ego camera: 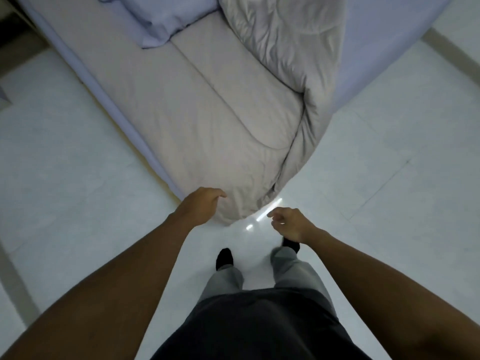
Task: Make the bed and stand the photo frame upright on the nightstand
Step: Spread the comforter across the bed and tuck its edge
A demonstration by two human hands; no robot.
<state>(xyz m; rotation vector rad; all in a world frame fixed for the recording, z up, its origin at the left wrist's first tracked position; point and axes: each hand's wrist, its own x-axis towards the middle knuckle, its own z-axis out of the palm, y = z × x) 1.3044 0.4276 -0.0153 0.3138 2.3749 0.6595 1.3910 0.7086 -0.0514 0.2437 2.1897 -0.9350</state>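
Seen from above, a person in grey trousers and dark socks (224, 258) stands on a pale tiled floor (65, 152), facing the near corner of a bed. The left hand (201, 207) hangs just over the comforter's corner (239, 203), fingers loosely curved and no cloth visibly pinched; whether it touches is unclear. The right hand (289, 224), just right of that corner over bare floor, is relaxed and holds nothing. Bed-making looks to be the step in hand. Beyond the corner, the beige comforter (207, 113) lies doubled back on itself, leaving lavender sheet (376, 48) bare to its right. The next move likely calls for gripping the corner with both hands and drawing the top layer across. Farther on rests a lavender pillow (155, 19). Far left of it, something dark (13, 29) is too dim to identify. No photo frame or nightstand is in view.
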